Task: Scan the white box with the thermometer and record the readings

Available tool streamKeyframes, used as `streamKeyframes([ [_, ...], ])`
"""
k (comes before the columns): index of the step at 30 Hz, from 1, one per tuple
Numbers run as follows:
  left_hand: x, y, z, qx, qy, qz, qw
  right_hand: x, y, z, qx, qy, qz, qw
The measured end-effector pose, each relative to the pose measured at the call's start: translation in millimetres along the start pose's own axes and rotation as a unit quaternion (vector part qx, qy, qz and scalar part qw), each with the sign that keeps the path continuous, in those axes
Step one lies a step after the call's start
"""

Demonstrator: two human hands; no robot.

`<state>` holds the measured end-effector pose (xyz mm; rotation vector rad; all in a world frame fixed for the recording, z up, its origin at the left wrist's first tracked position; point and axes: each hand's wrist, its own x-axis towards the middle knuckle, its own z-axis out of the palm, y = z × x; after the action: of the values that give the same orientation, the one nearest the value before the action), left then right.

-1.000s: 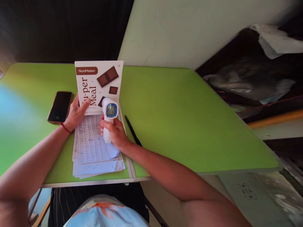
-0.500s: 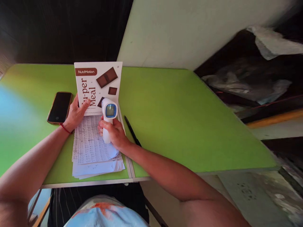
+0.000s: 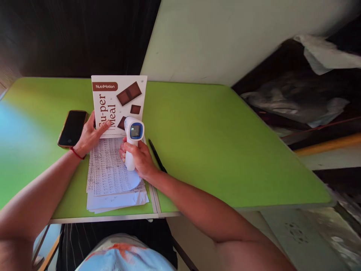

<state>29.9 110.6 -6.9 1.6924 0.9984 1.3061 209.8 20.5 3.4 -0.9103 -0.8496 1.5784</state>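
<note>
My left hand (image 3: 91, 133) grips the lower left of a white box (image 3: 131, 81) printed "NutriMotion" with pictures of brown chocolate pieces. The thumb lies across its front, and the other fingers are hidden behind it. My right hand (image 3: 139, 156) is wrapped round the handle of a white infrared thermometer (image 3: 130, 162). Its blue-rimmed screen faces me, and its head overlaps the lower right corner of the box. Beneath both hands lie handwritten paper sheets (image 3: 104, 180), stacked loosely. Just right of my right hand rests a black pen (image 3: 156, 154).
A smartphone (image 3: 72, 128) with a dark screen lies left of my left hand. The green table (image 3: 225, 150) has a seam near the papers. A dark panel (image 3: 79, 37) and a pale wall (image 3: 203, 41) stand behind it. Plastic bags (image 3: 284, 101) fill a shelf on the right.
The thermometer and my right hand have shifted slightly right, and its screen has turned a little. The box and my left hand also sit slightly farther right in view.
</note>
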Motion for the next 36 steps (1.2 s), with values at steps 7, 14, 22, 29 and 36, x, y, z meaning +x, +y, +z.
streamKeyframes([
  [7,0.8,-2.8,-6.9,0.019,-0.01,0.024,0.999,-0.7,0.6,-0.3,0.012,0.001,0.01,1.0],
  [14,0.2,0.8,-6.6,0.031,-0.004,0.009,0.999,-0.2,1.6,0.3,0.007,0.01,0.009,1.0],
  [22,-3.1,6.9,-7.1,0.02,-0.018,-0.036,0.999,-1.2,1.6,1.9,-0.001,0.017,0.01,1.0],
  [29,-2.7,5.3,-7.3,0.024,-0.022,-0.027,0.999,-0.9,2.7,2.8,-0.002,0.012,0.01,1.0],
  [36,-2.9,6.8,-7.6,0.003,-0.029,-0.028,0.999,-1.2,3.0,2.3,-0.005,0.016,0.015,1.0],
])
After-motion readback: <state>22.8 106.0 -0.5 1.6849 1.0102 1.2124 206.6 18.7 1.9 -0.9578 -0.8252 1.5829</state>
